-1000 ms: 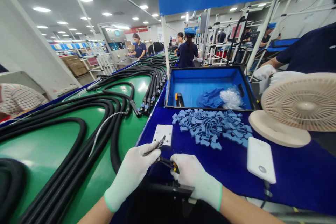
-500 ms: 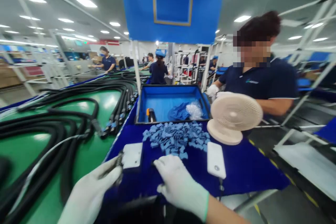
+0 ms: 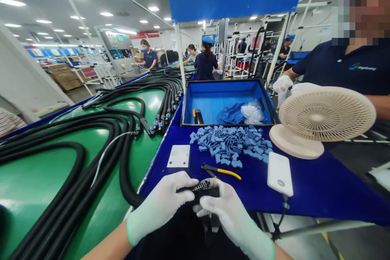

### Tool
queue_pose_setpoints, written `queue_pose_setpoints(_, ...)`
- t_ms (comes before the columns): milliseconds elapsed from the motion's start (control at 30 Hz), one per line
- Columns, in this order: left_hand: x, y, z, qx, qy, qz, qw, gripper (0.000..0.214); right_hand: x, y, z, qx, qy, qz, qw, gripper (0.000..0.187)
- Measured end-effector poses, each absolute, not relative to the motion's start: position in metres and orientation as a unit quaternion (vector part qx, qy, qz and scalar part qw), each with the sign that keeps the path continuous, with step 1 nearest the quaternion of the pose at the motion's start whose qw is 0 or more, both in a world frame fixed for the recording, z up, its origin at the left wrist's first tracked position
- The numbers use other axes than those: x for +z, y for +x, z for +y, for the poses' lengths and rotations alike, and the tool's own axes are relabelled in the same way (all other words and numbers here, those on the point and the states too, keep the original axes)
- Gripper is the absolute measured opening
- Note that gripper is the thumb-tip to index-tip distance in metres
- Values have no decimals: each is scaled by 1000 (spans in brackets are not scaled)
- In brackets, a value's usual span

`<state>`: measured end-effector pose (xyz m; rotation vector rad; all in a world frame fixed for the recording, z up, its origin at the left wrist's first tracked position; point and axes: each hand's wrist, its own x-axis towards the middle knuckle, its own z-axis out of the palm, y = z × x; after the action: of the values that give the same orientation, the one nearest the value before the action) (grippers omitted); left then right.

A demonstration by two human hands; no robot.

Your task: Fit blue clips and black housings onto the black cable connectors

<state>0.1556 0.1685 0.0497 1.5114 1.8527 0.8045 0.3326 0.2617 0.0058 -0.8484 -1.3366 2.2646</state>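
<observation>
both gloved hands are down at the near edge of the blue cloth-covered worktop [image 3: 319, 187]. the left hand [image 3: 163, 204] and right hand [image 3: 227, 211] close from either side on a short black cable end with a coiled metal spring [image 3: 202, 187]. the left grip is wrapped round the black body with the thumb on top. the right grip is narrow, fingers curled under the other end. whatever runs below the edge is too dark to make out.

my read is that the piece is light and stiff in the moulded part but springy at the coil. that bare wire could snag a knit glove, so the black body on either side of the spring is the safer place to hold.

yellow-handled cutting pliers [image 3: 221, 170] lie just beyond the hands, untouched. past them is a heap of small blue rubber pieces [image 3: 231, 144], with a white square plate [image 3: 179, 157] toward the left edge. a white power bank [image 3: 279, 173] and a beige desk fan [image 3: 326, 115] sit on the right, and an open blue tray [image 3: 225, 89] stands at the far edge. thick black hoses [image 3: 123, 170] snake along the green conveyor belt [image 3: 45, 174] on the left. a co-worker in a dark shirt [image 3: 350, 69] stands behind the fan.
</observation>
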Motion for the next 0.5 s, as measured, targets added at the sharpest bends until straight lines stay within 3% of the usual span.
queue_pose_setpoints(233, 47, 168, 166, 327, 557, 676, 354, 21, 5, 342, 264, 791, -274, -523, 162, 71)
queue_pose_setpoints(433, 26, 167, 156, 291, 691, 627, 211, 34, 0, 341, 268, 821, -207, -512, 143, 75)
queue_pose_setpoints(500, 20, 161, 159, 309, 689, 612, 234, 31, 1, 341, 267, 827, -196, -508, 136, 73)
